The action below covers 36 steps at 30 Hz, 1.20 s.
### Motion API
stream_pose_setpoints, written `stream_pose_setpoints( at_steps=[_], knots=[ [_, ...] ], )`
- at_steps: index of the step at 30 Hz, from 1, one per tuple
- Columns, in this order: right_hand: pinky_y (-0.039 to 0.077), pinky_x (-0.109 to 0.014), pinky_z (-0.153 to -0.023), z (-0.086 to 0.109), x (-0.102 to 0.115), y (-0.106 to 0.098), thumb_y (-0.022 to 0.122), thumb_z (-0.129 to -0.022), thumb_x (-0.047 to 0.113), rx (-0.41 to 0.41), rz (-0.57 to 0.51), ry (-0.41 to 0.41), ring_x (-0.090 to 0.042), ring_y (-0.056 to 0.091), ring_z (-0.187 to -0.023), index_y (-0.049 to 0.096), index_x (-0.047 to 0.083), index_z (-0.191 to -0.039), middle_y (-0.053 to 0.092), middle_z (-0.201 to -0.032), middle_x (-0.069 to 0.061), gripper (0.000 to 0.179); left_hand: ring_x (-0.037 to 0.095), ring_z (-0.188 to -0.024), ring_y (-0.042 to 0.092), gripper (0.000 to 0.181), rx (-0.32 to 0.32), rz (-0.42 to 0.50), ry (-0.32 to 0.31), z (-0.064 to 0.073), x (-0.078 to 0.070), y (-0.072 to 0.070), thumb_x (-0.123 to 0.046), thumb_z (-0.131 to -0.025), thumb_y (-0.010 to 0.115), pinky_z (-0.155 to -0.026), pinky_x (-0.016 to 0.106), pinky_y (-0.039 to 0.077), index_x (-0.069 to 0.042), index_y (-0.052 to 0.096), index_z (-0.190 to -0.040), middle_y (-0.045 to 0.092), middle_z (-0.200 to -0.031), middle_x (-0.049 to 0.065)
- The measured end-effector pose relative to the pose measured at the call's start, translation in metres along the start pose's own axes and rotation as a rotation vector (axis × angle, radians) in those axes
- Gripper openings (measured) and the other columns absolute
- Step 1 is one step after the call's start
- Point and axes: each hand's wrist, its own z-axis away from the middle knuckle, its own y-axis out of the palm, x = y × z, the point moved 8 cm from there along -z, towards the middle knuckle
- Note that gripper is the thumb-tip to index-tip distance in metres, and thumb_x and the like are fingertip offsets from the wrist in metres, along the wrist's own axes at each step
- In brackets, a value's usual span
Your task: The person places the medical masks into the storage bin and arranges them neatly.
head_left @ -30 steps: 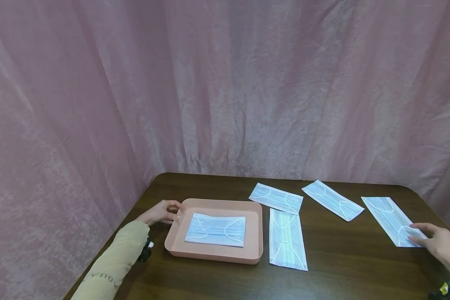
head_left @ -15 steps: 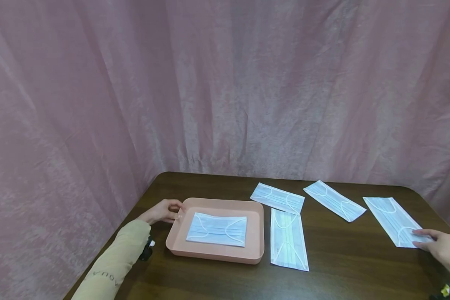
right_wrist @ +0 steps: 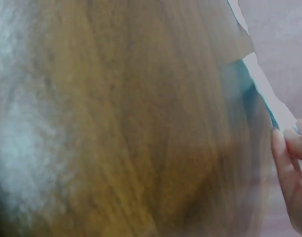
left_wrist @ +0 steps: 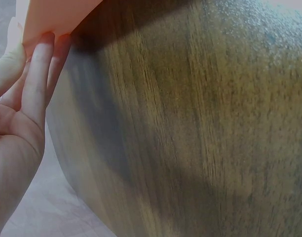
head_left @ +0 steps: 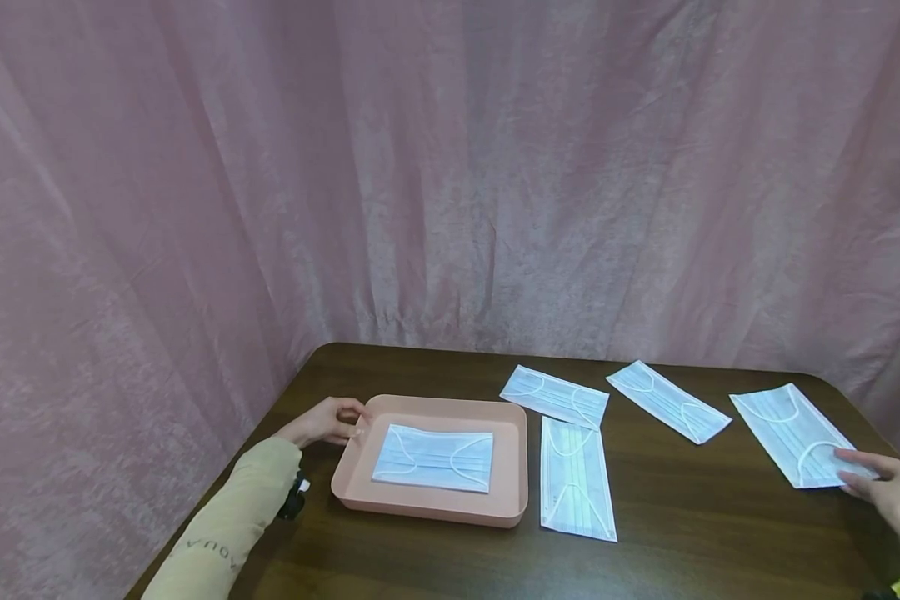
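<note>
Mask (head_left: 795, 435) well right of the tray (head_left: 427, 511), pinched in my right hand (head_left: 896, 493) as my left hand (head_left: 324, 422) grips the tray. I read this as pick-up; next likely calls for carrying trayward.

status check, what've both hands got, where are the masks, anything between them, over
Left hand gripping tray edge. Right hand pinching rightmost mask. One mask inside tray. Three masks lying between, on table.
</note>
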Motion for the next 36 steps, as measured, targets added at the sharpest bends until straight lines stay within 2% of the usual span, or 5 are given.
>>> stream_pose_setpoints(
  at_steps=[6, 13, 20, 25, 36],
  knots=[
    [0.039, -0.01, -0.047, 0.003, 0.027, -0.002, 0.062, -0.077, -0.012, -0.127, 0.079, -0.154, 0.015, 0.035, -0.068, 0.06, 0.052, -0.077, 0.036, -0.083, 0.041, 0.064, 0.018, -0.075, 0.059, 0.032, -0.007, 0.003, -0.006, -0.001, 0.0, -0.001, 0.008, -0.08, 0.062, -0.063, 0.034, 0.051, 0.011, 0.052, -0.11, 0.059, -0.103, 0.02],
    [0.034, -0.012, -0.053, 0.006, 0.048, 0.003, 0.068, -0.078, 0.0, -0.189, 0.291, -0.176, 0.01, 0.035, -0.068, 0.062, 0.047, -0.093, 0.037, -0.089, 0.034, 0.05, 0.017, -0.075, 0.059, 0.033, 0.001, 0.007, 0.001, -0.001, 0.001, -0.001, 0.008, -0.08, 0.062, -0.063, 0.034, 0.051, 0.012, 0.051, -0.11, 0.059, -0.102, 0.02],
    [0.031, -0.015, -0.056, 0.005, 0.064, 0.013, 0.072, -0.078, 0.021, -0.118, 0.326, -0.182, 0.005, 0.04, -0.068, 0.069, 0.029, -0.105, 0.039, -0.087, 0.039, 0.028, 0.019, -0.076, 0.059, 0.032, -0.009, 0.002, -0.007, 0.0, 0.0, -0.001, 0.009, -0.08, 0.062, -0.063, 0.035, 0.051, 0.011, 0.052, -0.11, 0.058, -0.104, 0.021],
    [0.034, -0.009, -0.058, 0.003, 0.077, 0.026, 0.07, -0.081, 0.018, -0.043, 0.214, -0.212, 0.01, 0.048, -0.07, 0.066, 0.017, -0.112, 0.044, -0.092, 0.039, 0.032, 0.018, -0.076, 0.059, 0.032, -0.016, 0.0, -0.012, 0.0, 0.001, -0.001, 0.008, -0.08, 0.062, -0.064, 0.035, 0.051, 0.011, 0.052, -0.11, 0.058, -0.103, 0.021],
    [0.042, -0.018, -0.054, -0.002, 0.101, 0.066, 0.069, -0.082, 0.015, 0.158, 0.096, -0.247, -0.004, 0.056, -0.068, 0.064, 0.009, -0.113, 0.051, -0.097, 0.03, 0.032, 0.018, -0.074, 0.059, 0.031, -0.015, 0.001, 0.002, -0.001, 0.0, 0.001, 0.009, -0.08, 0.062, -0.061, 0.033, 0.051, 0.011, 0.053, -0.109, 0.059, -0.102, 0.021]
  ],
)
